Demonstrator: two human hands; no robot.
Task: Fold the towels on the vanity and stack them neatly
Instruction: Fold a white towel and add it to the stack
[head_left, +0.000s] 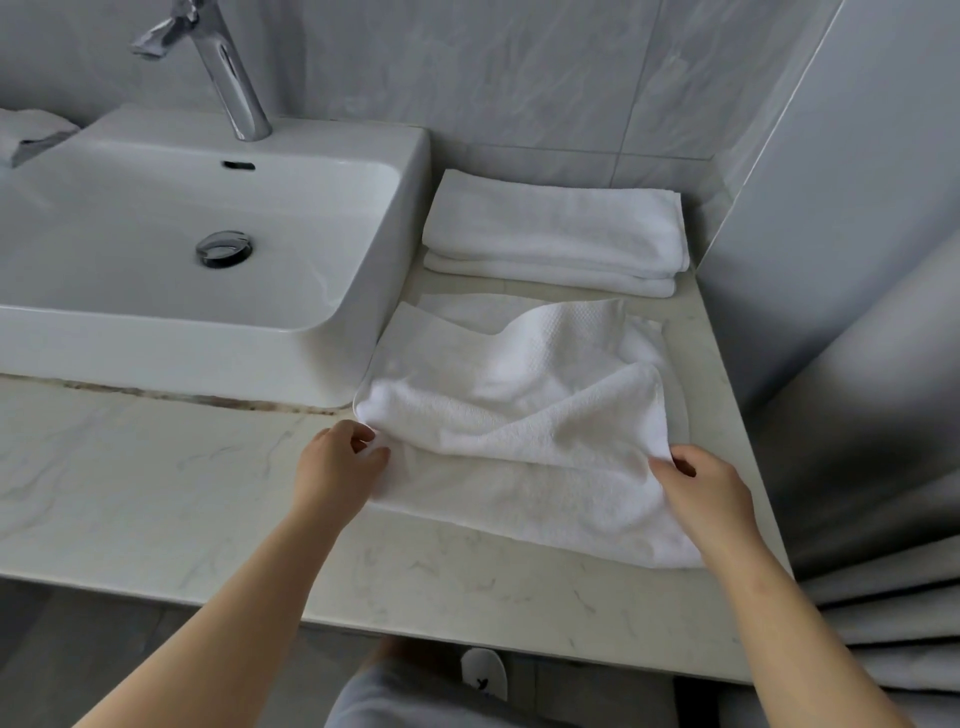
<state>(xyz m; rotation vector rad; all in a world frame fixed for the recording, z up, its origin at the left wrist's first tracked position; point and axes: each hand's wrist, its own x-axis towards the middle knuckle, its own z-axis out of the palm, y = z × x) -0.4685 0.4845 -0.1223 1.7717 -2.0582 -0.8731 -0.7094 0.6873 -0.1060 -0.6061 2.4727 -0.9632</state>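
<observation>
A white towel (524, 415) lies partly folded on the marble vanity top (156, 467), to the right of the sink. Its upper layer is rumpled and doubled over a flat lower layer. My left hand (337, 462) pinches the towel's left edge near the fold. My right hand (701, 488) pinches the right edge of the upper layer. Behind it, against the wall, sits a neat stack of folded white towels (556, 234).
A white basin (182, 234) with a chrome tap (228, 78) fills the left. Another crumpled white cloth (31, 132) lies at the far left behind the basin. Grey tiled walls close the back and right. A grey curtain (883, 519) hangs at the right edge.
</observation>
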